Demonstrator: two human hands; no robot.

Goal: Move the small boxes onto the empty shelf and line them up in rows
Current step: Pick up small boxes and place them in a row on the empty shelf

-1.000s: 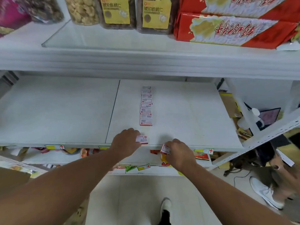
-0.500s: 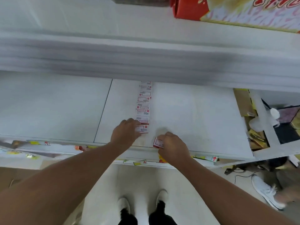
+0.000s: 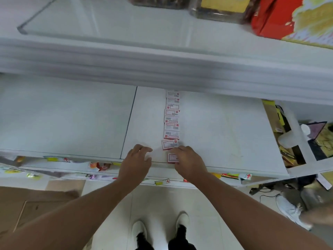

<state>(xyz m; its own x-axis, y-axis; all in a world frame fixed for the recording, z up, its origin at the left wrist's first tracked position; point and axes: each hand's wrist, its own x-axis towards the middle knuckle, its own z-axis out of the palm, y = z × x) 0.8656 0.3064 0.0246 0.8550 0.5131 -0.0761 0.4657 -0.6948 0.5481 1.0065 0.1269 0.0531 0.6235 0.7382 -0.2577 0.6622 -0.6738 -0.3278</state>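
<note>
Left hand (image 3: 135, 162) hovers, fingers spread, empty; right hand (image 3: 189, 162) (fingers curled) touches the nearest box (image 3: 172, 158), frame center.

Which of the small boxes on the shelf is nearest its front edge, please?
The box under the right hand, at the row's near end.

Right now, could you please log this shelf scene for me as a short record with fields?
shelf: white shelf, two panels
row of small boxes: single column running from back toward the front edge
second-nearest box: slightly askew box, at the row's near end
nearest box: front box at the shelf edge
left hand: left hand holds nothing, fingers loosely spread
right hand: right hand with fingers on the front box
upper shelf: jars and red packages, partly cut off
</note>
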